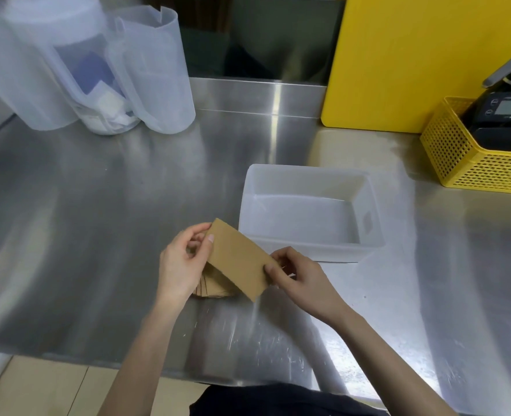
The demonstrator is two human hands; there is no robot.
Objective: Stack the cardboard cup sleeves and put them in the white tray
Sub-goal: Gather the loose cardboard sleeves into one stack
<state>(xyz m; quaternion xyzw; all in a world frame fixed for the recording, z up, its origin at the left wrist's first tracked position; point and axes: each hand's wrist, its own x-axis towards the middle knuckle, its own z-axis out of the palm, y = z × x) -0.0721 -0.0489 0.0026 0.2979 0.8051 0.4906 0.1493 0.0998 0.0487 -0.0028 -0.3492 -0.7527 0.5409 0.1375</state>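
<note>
Cardboard cup sleeves (237, 259) are pinched as one stack by left hand (182, 262) and right hand (296, 277); white tray (368, 211) is unfilled, placement pending.

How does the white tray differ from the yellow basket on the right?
The white tray has solid, smooth walls and holds nothing; the yellow basket has perforated mesh walls and holds a dark device. The tray sits nearer the hands, the basket farther right. Both are rectangular, open-topped, on the steel counter.
</note>
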